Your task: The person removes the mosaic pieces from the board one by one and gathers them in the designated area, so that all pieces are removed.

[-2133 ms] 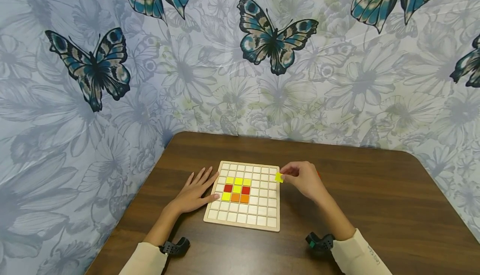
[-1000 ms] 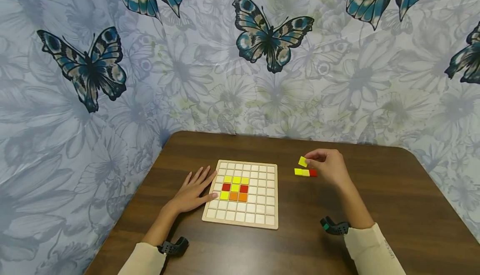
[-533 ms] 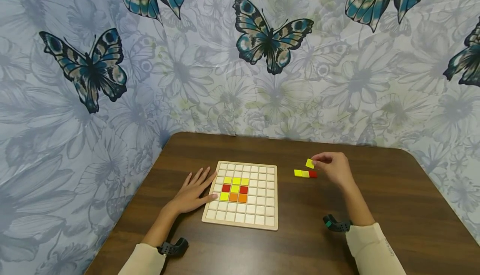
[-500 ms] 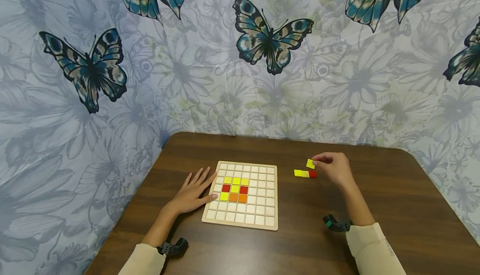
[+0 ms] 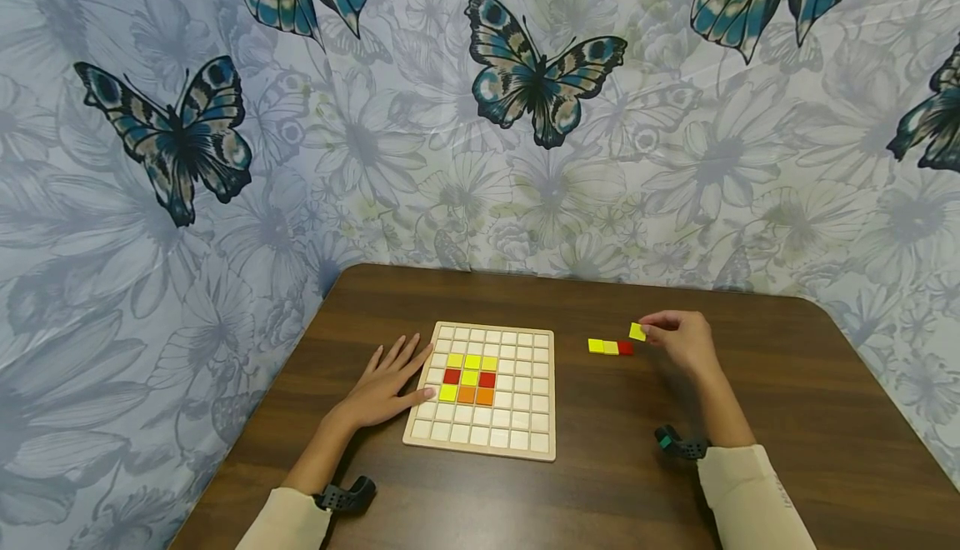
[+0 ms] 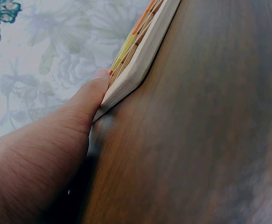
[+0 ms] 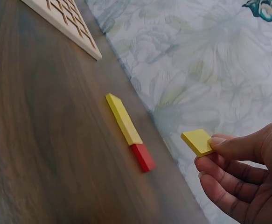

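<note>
At the left, a person's bare left hand (image 5: 386, 392) lies back upward on the dark brown wooden tabletop (image 5: 585, 483), fingers straight and spread; its grip is relaxed around nothing, the thumb over the left rim of a square, pale wooden grid board (image 5: 500, 438). Left of the board's centre sits a block of nine small square tiles (image 5: 470, 377): three yellow on top; red, yellow, red in the middle; yellow, orange, orange below. Farther right, apart from the board, two yellow square tiles (image 5: 596, 346) and one red square tile (image 5: 625, 348) form a row on the tabletop. Just past its red end, the right hand's (image 5: 684, 342) grip pinches a thin yellow square tile (image 5: 637, 332) between thumb and fingers, above the tabletop.
</note>
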`<state>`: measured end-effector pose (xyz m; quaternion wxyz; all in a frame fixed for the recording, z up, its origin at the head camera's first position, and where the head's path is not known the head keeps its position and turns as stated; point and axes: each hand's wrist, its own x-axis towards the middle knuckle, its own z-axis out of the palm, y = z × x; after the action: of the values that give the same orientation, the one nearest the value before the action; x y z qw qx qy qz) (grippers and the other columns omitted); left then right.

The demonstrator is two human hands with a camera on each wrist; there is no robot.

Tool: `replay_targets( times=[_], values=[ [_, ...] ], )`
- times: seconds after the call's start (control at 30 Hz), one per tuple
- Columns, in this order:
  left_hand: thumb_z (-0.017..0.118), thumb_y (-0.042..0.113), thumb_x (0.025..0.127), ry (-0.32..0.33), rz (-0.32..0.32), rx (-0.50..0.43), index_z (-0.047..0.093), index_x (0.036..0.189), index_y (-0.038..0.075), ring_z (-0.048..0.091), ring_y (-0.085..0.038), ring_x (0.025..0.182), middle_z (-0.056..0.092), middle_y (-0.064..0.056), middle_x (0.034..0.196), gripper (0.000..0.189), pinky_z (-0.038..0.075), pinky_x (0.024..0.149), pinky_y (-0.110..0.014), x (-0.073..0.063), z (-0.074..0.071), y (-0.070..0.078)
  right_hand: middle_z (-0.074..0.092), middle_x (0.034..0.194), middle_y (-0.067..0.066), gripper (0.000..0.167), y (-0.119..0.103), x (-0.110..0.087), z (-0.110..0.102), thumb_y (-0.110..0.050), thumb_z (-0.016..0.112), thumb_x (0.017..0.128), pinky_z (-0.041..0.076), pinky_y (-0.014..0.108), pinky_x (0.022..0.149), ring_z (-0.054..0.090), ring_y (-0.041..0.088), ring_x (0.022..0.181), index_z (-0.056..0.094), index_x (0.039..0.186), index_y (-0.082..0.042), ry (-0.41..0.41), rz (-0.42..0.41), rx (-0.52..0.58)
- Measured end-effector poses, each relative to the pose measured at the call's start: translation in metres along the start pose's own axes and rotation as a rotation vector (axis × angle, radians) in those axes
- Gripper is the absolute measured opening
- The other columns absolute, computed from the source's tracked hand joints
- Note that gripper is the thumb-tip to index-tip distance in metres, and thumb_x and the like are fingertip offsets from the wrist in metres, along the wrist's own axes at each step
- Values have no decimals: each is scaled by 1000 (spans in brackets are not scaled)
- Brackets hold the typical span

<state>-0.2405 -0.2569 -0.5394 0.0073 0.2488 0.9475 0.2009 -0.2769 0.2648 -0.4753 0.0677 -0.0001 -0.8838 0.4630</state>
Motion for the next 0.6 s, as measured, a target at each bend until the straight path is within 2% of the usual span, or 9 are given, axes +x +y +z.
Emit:
replay_targets(
  times=[0.17, 0.33, 0.6],
  values=[
    [54, 62, 98, -6, -4, 6, 22, 164, 22, 7, -38, 155, 13, -12, 169, 84, 0, 118, -67, 0, 0, 0, 75, 98, 20, 19, 6, 1, -1, -9, 71, 96, 62, 34, 72, 73, 20, 78, 76, 107, 6, 3, 33, -14],
    [56, 60, 98, 0, 0, -4, 23, 164, 21, 9, -40, 155, 14, -14, 169, 83, 0, 118, -68, -1, -1, 1, 75, 93, 18, 20, 11, 1, -1, -9, 70, 97, 59, 25, 65, 72, 18, 75, 75, 107, 8, -23, 61, -17],
    [56, 60, 98, 6, -2, -7, 23, 164, 20, 8, -40, 155, 14, -14, 169, 83, 0, 118, -68, 0, 0, 1, 75, 88, 14, 18, 21, 3, 2, -8, 70, 96, 60, 29, 66, 73, 22, 75, 76, 105, 8, -55, 88, -24]
  ],
)
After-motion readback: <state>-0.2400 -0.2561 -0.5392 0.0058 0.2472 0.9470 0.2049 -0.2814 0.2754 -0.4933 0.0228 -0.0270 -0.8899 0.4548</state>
